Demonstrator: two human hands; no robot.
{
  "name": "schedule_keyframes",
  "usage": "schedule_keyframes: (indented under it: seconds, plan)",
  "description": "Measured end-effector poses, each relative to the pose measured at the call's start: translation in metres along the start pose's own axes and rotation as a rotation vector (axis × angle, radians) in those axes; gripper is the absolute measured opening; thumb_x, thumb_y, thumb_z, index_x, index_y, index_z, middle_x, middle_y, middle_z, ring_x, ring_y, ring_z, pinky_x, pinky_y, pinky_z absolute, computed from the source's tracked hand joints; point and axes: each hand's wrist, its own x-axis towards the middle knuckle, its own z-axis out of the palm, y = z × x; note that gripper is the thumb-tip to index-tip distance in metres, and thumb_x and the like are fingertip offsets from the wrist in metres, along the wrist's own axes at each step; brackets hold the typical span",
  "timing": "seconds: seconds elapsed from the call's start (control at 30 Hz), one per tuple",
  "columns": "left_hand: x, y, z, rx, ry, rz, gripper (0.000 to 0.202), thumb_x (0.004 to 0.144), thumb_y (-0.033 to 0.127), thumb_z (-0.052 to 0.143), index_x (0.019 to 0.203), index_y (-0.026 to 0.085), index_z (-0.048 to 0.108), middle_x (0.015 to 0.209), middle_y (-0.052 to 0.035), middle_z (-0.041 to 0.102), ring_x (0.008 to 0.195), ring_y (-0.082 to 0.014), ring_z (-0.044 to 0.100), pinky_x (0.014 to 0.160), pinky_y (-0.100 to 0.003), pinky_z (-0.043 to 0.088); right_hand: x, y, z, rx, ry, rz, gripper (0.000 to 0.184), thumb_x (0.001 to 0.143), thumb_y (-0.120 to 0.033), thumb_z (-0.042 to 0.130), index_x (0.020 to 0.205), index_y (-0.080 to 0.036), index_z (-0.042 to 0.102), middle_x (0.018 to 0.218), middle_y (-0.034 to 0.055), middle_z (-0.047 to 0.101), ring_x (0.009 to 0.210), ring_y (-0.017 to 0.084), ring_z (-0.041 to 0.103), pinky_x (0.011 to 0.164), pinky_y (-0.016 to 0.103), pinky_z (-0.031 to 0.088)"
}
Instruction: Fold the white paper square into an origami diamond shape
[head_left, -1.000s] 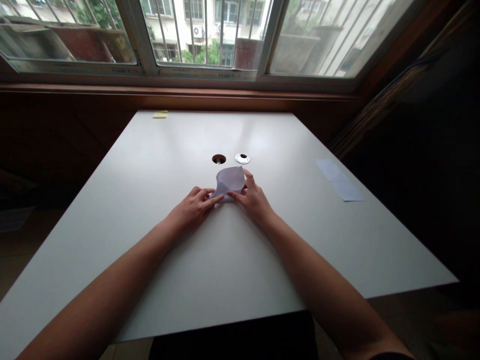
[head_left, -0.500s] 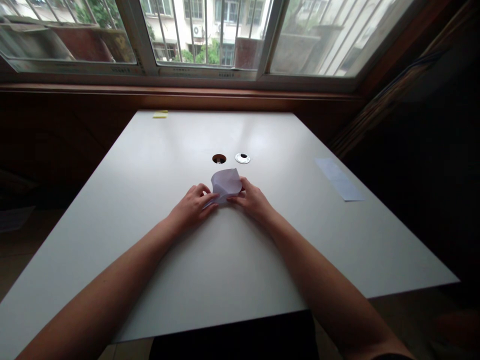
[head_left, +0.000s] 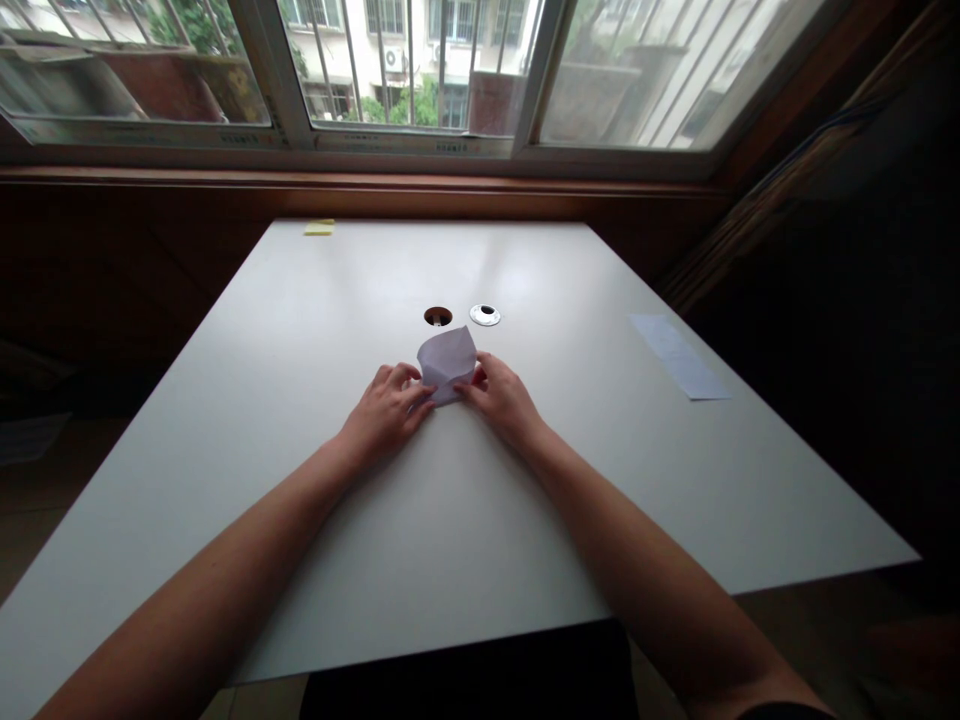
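Observation:
A small folded piece of white paper (head_left: 448, 360) stands up from the white table (head_left: 300, 400) between my two hands. My left hand (head_left: 388, 408) pinches its lower left edge with thumb and fingers. From the right, my right hand (head_left: 501, 398) grips the paper with fingers curled around its lower right corner. The paper's upper flap points away from me, towards the window.
Just beyond the paper are a round cable hole (head_left: 438, 316) and its white cap (head_left: 485, 315). A strip of white paper (head_left: 679, 356) lies at the right side. A yellow sticky pad (head_left: 319, 228) sits at the far left corner. A window runs behind the table.
The paper's flap has been folded narrower and raised more upright. Both hands have drawn slightly closer together at its base.

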Motion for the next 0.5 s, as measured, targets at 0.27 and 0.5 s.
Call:
schedule_keyframes:
  seconds: [0.27, 0.5]
  plan:
    - [-0.0007, -0.0028, 0.003, -0.04, 0.003, -0.005, 0.027, 0.094, 0.03, 0.053, 0.115, 0.022, 0.066, 0.118, -0.0105, 0.051, 0.108, -0.0262, 0.05, 0.099, -0.049, 0.047, 0.0009, 0.0022, 0.0011, 0.082, 0.038, 0.075, 0.042, 0.086, -0.034, 0.065, 0.123, -0.021, 0.051, 0.081, 0.0017, 0.066, 0.069, 0.018, 0.061, 0.069, 0.03, 0.049]
    - [0.0003, -0.0041, 0.0041, -0.112, 0.018, -0.002, 0.027, 0.094, 0.037, 0.054, 0.11, 0.02, 0.066, 0.124, -0.0113, 0.048, 0.107, -0.0248, 0.055, 0.1, -0.048, 0.05, 0.0006, 0.0038, 0.0001, 0.131, 0.03, 0.067, 0.036, 0.087, -0.037, 0.063, 0.119, -0.022, 0.055, 0.08, 0.0017, 0.065, 0.072, 0.018, 0.063, 0.071, 0.031, 0.051]
